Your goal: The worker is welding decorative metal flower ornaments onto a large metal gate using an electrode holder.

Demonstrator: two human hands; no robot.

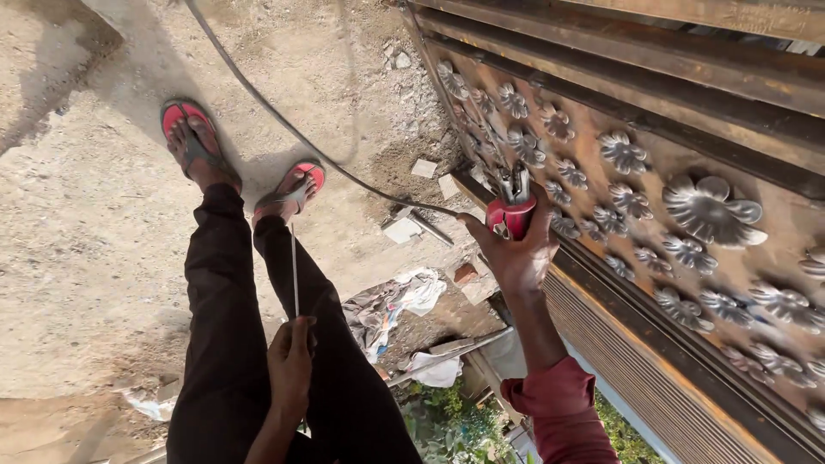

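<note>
Right hand (520,249) is gripping the red handle of a welding electrode holder (512,206), its cable (284,120) trailing across the ground, beside a steel gate panel (670,223) studded with metal flowers. Left hand (290,365) is pinching a thin welding rod (295,266) at its lower end; rod likely light, stiff, brittle-coated; holder best held by its insulated handle.
</note>
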